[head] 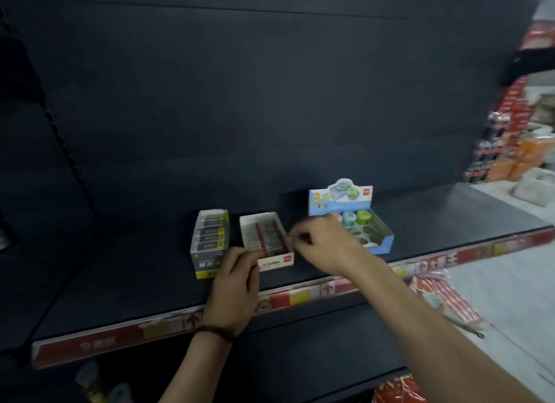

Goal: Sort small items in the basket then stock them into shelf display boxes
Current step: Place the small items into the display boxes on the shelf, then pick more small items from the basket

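Note:
Three display boxes stand in a row on the dark shelf (435,222). The left box (210,237) holds black and yellow erasers. In the middle stands a white and red box (264,237) of red-banded erasers. At the right, the blue box (360,222) carries green and teal round items. My left hand (237,285) grips the middle box's front left corner. Fingers curled, my right hand (321,243) pinches at that box's right rim; what it holds is too small and blurred to name. No basket shows.
A red and yellow price strip (300,296) runs along the shelf's front edge. Below lies another dark shelf, with red packets (399,387) at the bottom right. Stacked goods and bottles (504,150) stand on the floor far right. The shelf's back wall rises dark behind the boxes.

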A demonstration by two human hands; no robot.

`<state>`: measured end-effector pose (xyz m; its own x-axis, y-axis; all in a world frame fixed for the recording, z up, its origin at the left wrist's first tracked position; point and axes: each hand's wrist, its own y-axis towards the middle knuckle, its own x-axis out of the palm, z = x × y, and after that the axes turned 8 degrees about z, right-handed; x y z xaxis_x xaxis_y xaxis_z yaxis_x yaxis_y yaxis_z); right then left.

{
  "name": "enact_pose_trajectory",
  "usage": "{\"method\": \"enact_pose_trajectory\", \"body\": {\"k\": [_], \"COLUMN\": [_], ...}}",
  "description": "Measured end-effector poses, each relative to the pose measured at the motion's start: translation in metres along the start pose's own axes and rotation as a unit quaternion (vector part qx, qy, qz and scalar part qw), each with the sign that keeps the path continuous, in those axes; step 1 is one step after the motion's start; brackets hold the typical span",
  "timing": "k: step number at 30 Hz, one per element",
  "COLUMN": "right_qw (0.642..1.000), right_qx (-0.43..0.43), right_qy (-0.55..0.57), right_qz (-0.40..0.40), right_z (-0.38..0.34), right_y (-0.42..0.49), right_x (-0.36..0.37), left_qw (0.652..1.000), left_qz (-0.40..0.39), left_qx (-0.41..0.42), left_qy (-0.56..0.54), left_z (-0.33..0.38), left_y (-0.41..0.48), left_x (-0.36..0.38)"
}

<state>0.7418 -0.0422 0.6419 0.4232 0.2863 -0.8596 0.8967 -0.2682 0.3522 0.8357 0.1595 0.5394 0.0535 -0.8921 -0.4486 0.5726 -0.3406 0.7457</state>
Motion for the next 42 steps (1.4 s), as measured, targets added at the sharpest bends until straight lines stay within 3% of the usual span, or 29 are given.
{"method": "enact_pose_trajectory", "body": {"k": [3, 5, 7, 10, 14, 18, 24, 28, 31, 35, 39, 42], "right_qw": [0.987, 0.975, 0.960, 0.926, 0.841, 0.750, 0.595, 0.505, 0.459, 0.420, 0.378, 0.369], "right_qx": [0.055, 0.119, 0.213, 0.353, 0.527, 0.652, 0.785, 0.837, 0.854, 0.865, 0.870, 0.882], "right_qy": [0.091, 0.084, 0.061, 0.038, 0.019, 0.007, 0.041, 0.133, 0.183, 0.236, 0.283, 0.264], "right_qz": [0.124, 0.169, 0.173, 0.130, 0.120, 0.108, 0.168, 0.166, 0.164, 0.143, 0.140, 0.129], "right_z": [0.021, 0.039, 0.053, 0.066, 0.064, 0.051, 0.049, 0.078, 0.110, 0.161, 0.239, 0.301], "right_y": [-0.073, -0.132, -0.200, -0.312, -0.469, -0.609, -0.784, -0.881, -0.936, -0.987, -1.039, -1.064], "right_x": [-0.015, -0.018, -0.018, -0.015, -0.017, -0.023, -0.007, 0.032, 0.078, 0.151, 0.270, 0.361], "left_qw": [0.997, 0.995, 0.987, 0.947, 0.848, 0.745, 0.630, 0.578, 0.550, 0.543, 0.577, 0.625], "left_qz": [0.068, 0.040, -0.058, -0.245, -0.449, -0.576, -0.687, -0.741, -0.766, -0.775, -0.767, -0.740], "left_qx": [0.026, 0.054, 0.091, 0.136, 0.214, 0.277, 0.328, 0.325, 0.323, 0.317, 0.271, 0.238], "left_qy": [-0.040, -0.080, -0.120, -0.155, -0.184, -0.193, -0.152, -0.108, -0.077, -0.057, -0.077, -0.071], "left_z": [0.034, 0.061, 0.089, 0.129, 0.188, 0.243, 0.320, 0.369, 0.390, 0.395, 0.380, 0.359], "left_y": [-0.017, -0.035, -0.064, -0.125, -0.220, -0.305, -0.417, -0.494, -0.559, -0.651, -0.762, -0.836], "left_x": [-0.002, 0.006, 0.027, 0.063, 0.102, 0.115, 0.155, 0.190, 0.230, 0.290, 0.366, 0.418]}}
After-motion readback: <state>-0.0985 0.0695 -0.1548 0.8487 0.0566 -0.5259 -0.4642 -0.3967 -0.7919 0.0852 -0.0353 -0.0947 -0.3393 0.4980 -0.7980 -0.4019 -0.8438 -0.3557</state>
